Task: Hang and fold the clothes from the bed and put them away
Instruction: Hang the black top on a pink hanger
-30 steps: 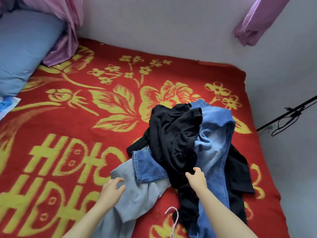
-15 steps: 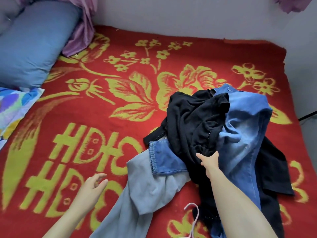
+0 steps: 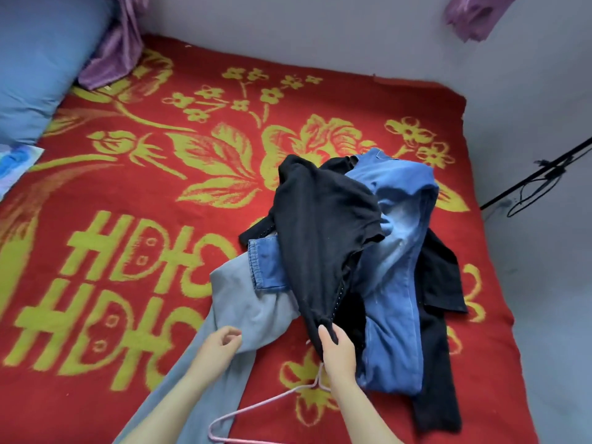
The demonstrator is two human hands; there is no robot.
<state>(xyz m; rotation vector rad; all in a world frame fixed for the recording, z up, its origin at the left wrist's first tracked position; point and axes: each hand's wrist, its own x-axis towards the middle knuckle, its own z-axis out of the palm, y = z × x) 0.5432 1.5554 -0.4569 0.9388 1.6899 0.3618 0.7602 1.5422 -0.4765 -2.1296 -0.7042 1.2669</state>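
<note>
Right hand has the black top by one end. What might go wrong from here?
The black top in the right hand drapes over the blue jeans; lifting may drag them along. The pink hanger lies just under that wrist and could snag the cloth.

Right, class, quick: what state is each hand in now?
Left hand: open, fingers loosely curled, holding nothing, beside the grey garment.
Right hand: grips the black garment by its end.

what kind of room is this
Most likely a bedroom: a bed against the wall under a red floral blanket, a blue pillow at one end, and a pile of clothes on it.
</note>
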